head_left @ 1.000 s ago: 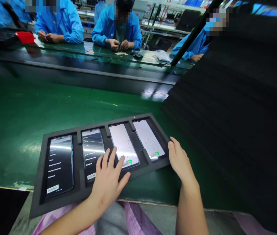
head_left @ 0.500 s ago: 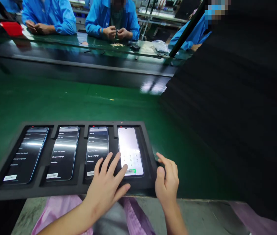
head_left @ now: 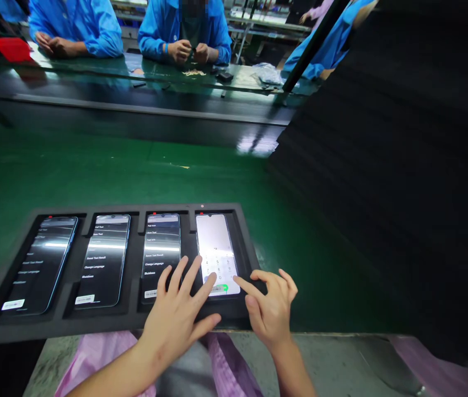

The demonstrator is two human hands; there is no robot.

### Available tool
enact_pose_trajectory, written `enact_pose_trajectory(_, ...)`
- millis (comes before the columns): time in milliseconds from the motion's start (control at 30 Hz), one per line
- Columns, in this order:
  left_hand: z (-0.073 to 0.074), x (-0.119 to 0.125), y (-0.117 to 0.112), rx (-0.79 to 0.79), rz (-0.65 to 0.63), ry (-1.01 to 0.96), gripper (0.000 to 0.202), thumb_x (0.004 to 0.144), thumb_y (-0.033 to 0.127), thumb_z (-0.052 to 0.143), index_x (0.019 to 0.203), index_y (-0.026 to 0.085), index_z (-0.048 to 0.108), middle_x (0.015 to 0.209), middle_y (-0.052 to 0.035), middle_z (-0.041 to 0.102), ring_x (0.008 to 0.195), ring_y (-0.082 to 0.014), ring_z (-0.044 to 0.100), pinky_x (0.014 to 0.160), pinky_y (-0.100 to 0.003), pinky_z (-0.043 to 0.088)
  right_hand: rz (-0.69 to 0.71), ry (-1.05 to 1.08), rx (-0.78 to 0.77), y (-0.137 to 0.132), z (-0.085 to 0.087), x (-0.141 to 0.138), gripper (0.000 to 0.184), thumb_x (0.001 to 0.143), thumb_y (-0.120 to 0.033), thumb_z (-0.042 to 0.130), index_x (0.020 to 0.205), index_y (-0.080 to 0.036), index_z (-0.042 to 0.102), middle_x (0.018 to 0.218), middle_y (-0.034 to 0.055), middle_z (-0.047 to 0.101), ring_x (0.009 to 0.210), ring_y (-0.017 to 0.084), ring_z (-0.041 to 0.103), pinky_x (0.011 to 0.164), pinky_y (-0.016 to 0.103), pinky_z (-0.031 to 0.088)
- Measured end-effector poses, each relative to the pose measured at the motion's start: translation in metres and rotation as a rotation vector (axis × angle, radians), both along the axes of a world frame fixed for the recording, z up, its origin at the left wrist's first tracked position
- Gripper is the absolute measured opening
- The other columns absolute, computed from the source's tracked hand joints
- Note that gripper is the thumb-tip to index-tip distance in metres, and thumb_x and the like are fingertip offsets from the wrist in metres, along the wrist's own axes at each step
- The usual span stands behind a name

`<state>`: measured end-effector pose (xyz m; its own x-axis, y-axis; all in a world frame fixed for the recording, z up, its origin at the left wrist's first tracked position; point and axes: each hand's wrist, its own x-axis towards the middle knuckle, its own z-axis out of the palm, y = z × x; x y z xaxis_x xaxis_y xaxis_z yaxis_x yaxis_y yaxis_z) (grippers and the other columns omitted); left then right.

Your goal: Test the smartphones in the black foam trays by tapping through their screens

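Note:
A black foam tray (head_left: pixel 134 322) lies on the green belt near me with several phones in its slots. My left hand (head_left: pixel 178 311) rests flat on the tray's near edge, fingers spread over the bottoms of the third phone (head_left: pixel 160 253) and the rightmost phone (head_left: pixel 216 251). The rightmost phone shows a white keypad screen; the others show dark menu screens. My right hand (head_left: pixel 272 306) is at the tray's right near corner, index finger stretched to the lower right corner of the white screen. Neither hand holds anything.
A tall stack of black foam trays (head_left: pixel 391 165) fills the right side. Across the green conveyor belt (head_left: pixel 93 171), people in blue coats (head_left: pixel 184 27) work with small parts at a far bench. A red object (head_left: pixel 8 48) sits far left.
The tray has swung from a slant to lie square to me and shifted left. The third phone's screen went from white to dark. My right hand left the tray's edge and reached onto the rightmost phone.

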<state>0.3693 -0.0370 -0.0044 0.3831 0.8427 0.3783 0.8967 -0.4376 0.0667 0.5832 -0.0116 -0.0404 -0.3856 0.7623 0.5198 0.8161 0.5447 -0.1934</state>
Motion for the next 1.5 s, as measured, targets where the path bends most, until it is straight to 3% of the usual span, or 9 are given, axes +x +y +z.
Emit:
enact_pose_trajectory(167,-0.002,-0.001,-0.001,-0.041,-0.007,0.003,0.042,0.087,0.053,0.041,0.115,0.028,0.061,0.131,-0.0098,0.053,0.122,-0.0305,0.040,0.094,-0.044,0.029,-0.020,-0.009,0.022,-0.001,0.001,-0.001,0.038,0.091,-0.029,0.030,0.108,-0.028,0.065,0.093,0.0048,0.050,0.089,0.019,0.047,0.096,0.048,0.023)
enact_pose_trajectory(333,-0.002,-0.001,-0.001,-0.016,0.015,-0.001,0.046,0.086,0.055,0.042,0.121,0.029,0.056,0.131,-0.0106,0.053,0.122,-0.0295,0.040,0.093,-0.044,0.030,-0.021,-0.072,-0.022,-0.001,0.006,-0.003,0.036,0.092,-0.027,0.031,0.101,-0.029,0.066,0.095,0.0042,0.052,0.092,0.019,0.047,0.098,0.047,0.019)
enact_pose_trajectory(500,-0.003,0.000,0.000,-0.013,0.047,-0.019,0.048,0.088,0.055,0.037,0.121,0.026,0.056,0.130,-0.0122,0.054,0.121,-0.0291,0.041,0.093,-0.044,0.029,-0.024,-0.094,-0.027,-0.003,0.017,-0.015,0.040,0.094,-0.033,0.028,0.109,-0.025,0.064,0.093,0.0053,0.053,0.091,0.019,0.048,0.100,0.048,0.018)
enact_pose_trajectory(733,-0.004,0.002,0.002,-0.010,0.077,-0.002,0.052,0.089,0.057,0.031,0.122,0.026,0.056,0.129,-0.0124,0.055,0.119,-0.0302,0.043,0.092,-0.045,0.030,-0.052,-0.111,-0.107,-0.003,0.021,-0.028,0.043,0.095,-0.042,0.025,0.113,-0.029,0.062,0.106,0.0070,0.053,0.099,0.022,0.047,0.102,0.053,0.018)
enact_pose_trajectory(1000,-0.003,0.003,0.003,0.003,0.083,0.024,0.054,0.089,0.057,0.029,0.125,0.024,0.054,0.129,-0.0132,0.054,0.119,-0.0305,0.043,0.093,-0.045,0.029,-0.116,0.157,0.038,-0.006,0.016,-0.022,0.036,0.091,-0.020,0.029,0.093,-0.022,0.065,0.091,0.0035,0.049,0.086,0.016,0.048,0.101,0.047,0.023)
enact_pose_trajectory(1267,-0.002,0.002,0.002,-0.010,0.056,0.015,0.052,0.089,0.056,0.033,0.126,0.027,0.053,0.130,-0.0141,0.052,0.120,-0.0312,0.042,0.093,-0.045,0.029,-0.160,0.076,-0.005,-0.004,0.017,-0.029,0.036,0.091,-0.019,0.032,0.085,-0.020,0.067,0.091,0.0043,0.051,0.087,0.017,0.048,0.099,0.047,0.024)
enact_pose_trajectory(1500,-0.002,0.001,0.001,-0.022,0.017,-0.019,0.041,0.088,0.053,0.038,0.111,0.030,0.062,0.131,-0.0116,0.052,0.120,-0.0314,0.042,0.092,-0.047,0.031,-0.141,0.105,0.039,-0.004,0.018,-0.028,0.036,0.091,-0.018,0.031,0.089,-0.019,0.067,0.090,0.0042,0.050,0.086,0.016,0.048,0.100,0.045,0.023)
